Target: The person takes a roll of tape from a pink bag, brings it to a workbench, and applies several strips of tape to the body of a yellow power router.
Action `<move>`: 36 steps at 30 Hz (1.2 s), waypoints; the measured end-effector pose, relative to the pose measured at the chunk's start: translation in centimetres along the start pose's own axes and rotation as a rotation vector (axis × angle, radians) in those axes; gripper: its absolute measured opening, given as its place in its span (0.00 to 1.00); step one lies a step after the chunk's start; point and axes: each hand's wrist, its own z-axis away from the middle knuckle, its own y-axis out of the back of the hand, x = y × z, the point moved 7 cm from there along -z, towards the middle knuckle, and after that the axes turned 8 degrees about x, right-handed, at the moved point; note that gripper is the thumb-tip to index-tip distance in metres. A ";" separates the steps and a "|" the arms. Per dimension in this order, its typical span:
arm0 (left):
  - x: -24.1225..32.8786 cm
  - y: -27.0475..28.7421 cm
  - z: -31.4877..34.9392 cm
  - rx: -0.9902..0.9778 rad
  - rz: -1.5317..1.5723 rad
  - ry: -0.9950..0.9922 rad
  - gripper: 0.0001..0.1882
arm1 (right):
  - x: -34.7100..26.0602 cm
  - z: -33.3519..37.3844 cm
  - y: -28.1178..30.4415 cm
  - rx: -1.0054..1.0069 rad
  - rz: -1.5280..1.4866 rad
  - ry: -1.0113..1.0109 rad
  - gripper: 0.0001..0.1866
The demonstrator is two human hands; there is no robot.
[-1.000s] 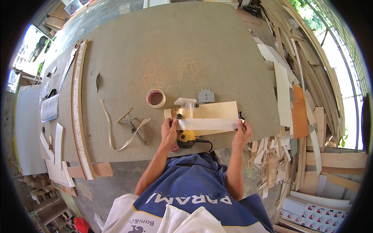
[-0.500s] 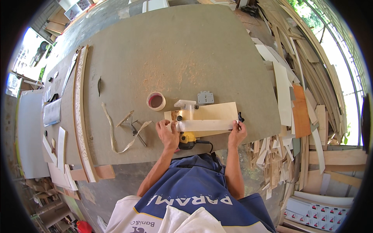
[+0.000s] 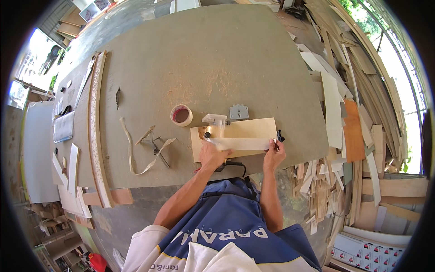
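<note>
A pale, flat strip [image 3: 247,143] stretches across a light plywood board [image 3: 253,128] near the table's front edge. My right hand [image 3: 274,155] pinches the strip's right end between thumb and fingers. A trim router [image 3: 218,124] with a clear base and black knob lies on its side at the board's left part. My left hand [image 3: 213,155] is curled over the router's body at the strip's left end, hiding most of the body. A small black clip-like piece [image 3: 279,135] sits by the board's right end. Behind the board lies a grey metal plate [image 3: 239,111].
A tape roll [image 3: 181,115] stands left of the router. A curled pale band [image 3: 131,156] and a metal tool [image 3: 159,153] lie farther left, before a long wooden batten [image 3: 96,131]. Sawdust [image 3: 197,81] covers the table's middle. Wood offcuts [image 3: 324,181] pile up at right.
My left hand has moved right, from the strip's left end onto the router's body, covering its yellow part. My right hand stays at the strip's right end, almost unmoved.
</note>
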 end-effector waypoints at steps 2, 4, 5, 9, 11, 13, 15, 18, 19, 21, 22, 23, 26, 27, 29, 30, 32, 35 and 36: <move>-0.1 -0.1 -0.2 -0.010 -0.012 0.002 0.49 | 0.6 -0.2 0.0 0.032 -0.060 -0.046 0.12; -0.9 -0.3 -0.8 -0.032 0.009 0.042 0.48 | 0.4 -0.5 -0.1 -0.012 -0.043 0.003 0.12; -1.3 -0.3 -1.0 -0.013 0.026 0.038 0.48 | 0.3 -0.5 -0.3 -0.033 -0.038 0.029 0.11; -2.6 1.0 0.1 0.091 0.179 -0.039 0.49 | -1.5 0.5 -0.8 -0.059 -0.154 -0.064 0.12; -1.9 2.6 0.7 0.113 0.329 -0.108 0.47 | -3.1 1.2 -0.9 -0.084 -0.187 -0.110 0.12; 0.2 5.0 2.1 0.089 0.510 -0.186 0.43 | -5.1 1.3 -0.9 -0.099 -0.258 -0.078 0.12; 1.5 5.7 3.0 -0.027 0.843 -0.216 0.42 | -7.7 1.5 -1.3 -0.109 -0.302 -0.032 0.12; 4.6 8.6 5.1 -0.152 1.043 -0.332 0.39 | -11.9 1.4 -1.7 -0.092 -0.332 0.043 0.12; 5.7 9.7 5.8 -0.186 1.059 -0.383 0.38 | -13.3 1.2 -1.9 -0.089 -0.351 0.061 0.12; 6.9 11.2 6.8 -0.253 1.069 -0.451 0.37 | -15.7 0.8 -2.0 -0.096 -0.384 0.097 0.12; 7.3 11.5 7.1 -0.287 1.072 -0.485 0.36 | -16.7 0.6 -2.1 -0.104 -0.397 0.114 0.12; 7.2 11.6 7.1 -0.313 1.091 -0.470 0.36 | -17.6 0.6 -2.2 -0.116 -0.410 0.131 0.12; 6.7 11.7 7.5 -0.352 1.162 -0.444 0.37 | -19.7 0.9 -2.6 -0.179 -0.468 0.163 0.11; 6.6 11.8 7.5 -0.337 1.195 -0.446 0.37 | -20.0 1.0 -2.8 -0.193 -0.470 0.155 0.11; 6.2 11.8 7.3 -0.331 1.263 -0.465 0.39 | -20.4 1.5 -3.3 -0.223 -0.473 0.136 0.10; 5.8 11.8 7.1 -0.340 1.298 -0.483 0.39 | -20.5 1.5 -3.4 -0.211 -0.481 0.148 0.10; 5.3 11.8 7.1 -0.322 1.379 -0.453 0.40 | -20.4 1.6 -3.8 -0.190 -0.497 0.170 0.10; 4.6 11.3 7.5 -0.287 1.439 -0.348 0.42 | -21.1 1.6 -4.3 -0.161 -0.537 0.193 0.12; 4.3 11.2 7.6 -0.308 1.408 -0.338 0.43 | -21.3 1.9 -4.7 -0.208 -0.557 0.155 0.12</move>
